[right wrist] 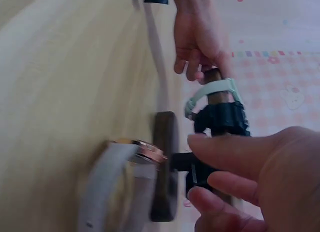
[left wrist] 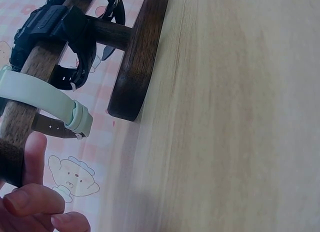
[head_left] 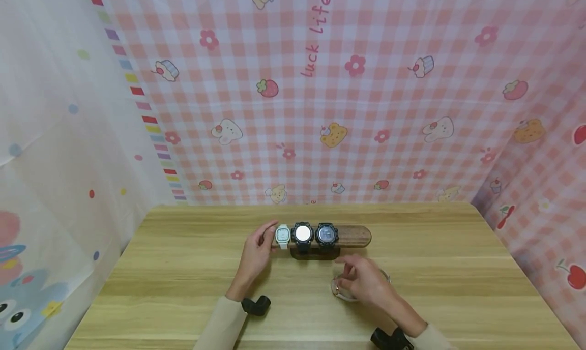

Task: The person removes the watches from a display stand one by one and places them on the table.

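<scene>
A dark wooden watch stand (head_left: 354, 236) bears three watches side by side on its bar. Leftmost is a mint-green watch (head_left: 283, 234), then a black watch with a bright white face (head_left: 302, 233), then a black watch with a dark dial (head_left: 327, 234). My left hand (head_left: 254, 258) grips the bar's left end, beside the mint strap (left wrist: 37, 94). On the table in front of the stand lies a watch with a pale strap (right wrist: 105, 179) and a rose-gold case. Over it hovers my right hand (head_left: 366, 281), fingers loosely bent and holding nothing.
The light wood table (head_left: 183, 268) ends at a pink checked cloth (head_left: 293, 151) behind the stand. Patterned cloth also hangs at both sides. Each wrist wears a black camera mount (head_left: 257, 305). The stand's bar has a bare stretch at its right end.
</scene>
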A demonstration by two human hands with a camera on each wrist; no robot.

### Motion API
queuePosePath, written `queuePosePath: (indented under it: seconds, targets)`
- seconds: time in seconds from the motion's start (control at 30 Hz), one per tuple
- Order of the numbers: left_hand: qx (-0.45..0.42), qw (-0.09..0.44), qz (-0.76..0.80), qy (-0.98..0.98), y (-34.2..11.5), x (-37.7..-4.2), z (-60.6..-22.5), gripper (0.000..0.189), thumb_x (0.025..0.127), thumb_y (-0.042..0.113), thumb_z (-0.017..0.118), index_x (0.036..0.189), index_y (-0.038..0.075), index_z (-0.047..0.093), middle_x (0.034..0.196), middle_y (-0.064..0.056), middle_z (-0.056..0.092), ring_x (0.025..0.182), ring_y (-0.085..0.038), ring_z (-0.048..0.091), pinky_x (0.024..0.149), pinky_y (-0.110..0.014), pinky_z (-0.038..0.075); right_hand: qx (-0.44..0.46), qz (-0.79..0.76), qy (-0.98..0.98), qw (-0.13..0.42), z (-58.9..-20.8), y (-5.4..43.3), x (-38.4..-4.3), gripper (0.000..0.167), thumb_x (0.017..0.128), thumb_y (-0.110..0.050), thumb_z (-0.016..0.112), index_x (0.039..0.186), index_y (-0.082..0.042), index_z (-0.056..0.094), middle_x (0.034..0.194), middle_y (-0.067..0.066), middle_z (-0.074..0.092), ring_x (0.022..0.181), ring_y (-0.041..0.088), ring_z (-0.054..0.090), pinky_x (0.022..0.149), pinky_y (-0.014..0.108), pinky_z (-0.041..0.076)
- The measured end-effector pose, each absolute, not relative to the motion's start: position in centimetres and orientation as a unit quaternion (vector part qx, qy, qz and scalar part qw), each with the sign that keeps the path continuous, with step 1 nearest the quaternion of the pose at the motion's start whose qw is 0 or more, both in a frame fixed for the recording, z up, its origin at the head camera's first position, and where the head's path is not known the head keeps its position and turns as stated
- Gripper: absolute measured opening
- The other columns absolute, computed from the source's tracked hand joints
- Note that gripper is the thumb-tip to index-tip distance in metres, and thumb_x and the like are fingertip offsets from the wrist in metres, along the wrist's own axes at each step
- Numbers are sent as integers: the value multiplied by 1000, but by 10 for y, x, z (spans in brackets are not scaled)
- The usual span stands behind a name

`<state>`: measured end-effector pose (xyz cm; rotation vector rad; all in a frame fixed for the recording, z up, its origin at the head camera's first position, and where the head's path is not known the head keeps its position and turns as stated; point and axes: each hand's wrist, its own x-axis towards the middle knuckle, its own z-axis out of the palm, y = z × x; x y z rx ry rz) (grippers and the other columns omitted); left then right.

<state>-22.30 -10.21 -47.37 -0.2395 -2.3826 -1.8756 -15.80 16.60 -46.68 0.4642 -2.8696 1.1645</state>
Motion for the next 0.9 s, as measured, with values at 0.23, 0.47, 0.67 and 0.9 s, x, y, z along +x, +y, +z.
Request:
queuePosePath:
  seconds: [0.23,0.47,0.67,0.9]
  targets:
    - [-78,49,-615,-783,-102,-222,-473,31,105,14,49,131,3,62,98,-14,65,77,-40,62,69,-47,59,161,385,-909,24,-449,172,-163,38,80,-6,81,116,-1,69,88,5,62,61,2,47,48,20,43]
    - [-78,51,-616,-782,-102,-223,-474,31,105,12,49,132,3,62,97,-14,65,75,-39,63,67,-43,59,166,402,-900,41,-438,177,-172,42,81,-7,81,120,-3,68,93,5,64,66,5,51,53,21,47]
    - [-80,56,-615,-782,-102,-224,-476,31,105,14,50,132,3,62,99,-14,66,74,-36,63,65,-36,59,173,407,-895,62,-433,177,-182,50,79,-10,82,126,-3,65,100,13,65,70,9,53,57,21,50]
    - [-83,56,-619,-779,-102,-223,-475,31,105,14,50,132,2,62,98,-15,66,80,-48,61,67,-41,60,149,385,-909,46,-430,174,-193,60,80,-20,83,133,-6,59,108,11,63,74,12,51,62,23,48]
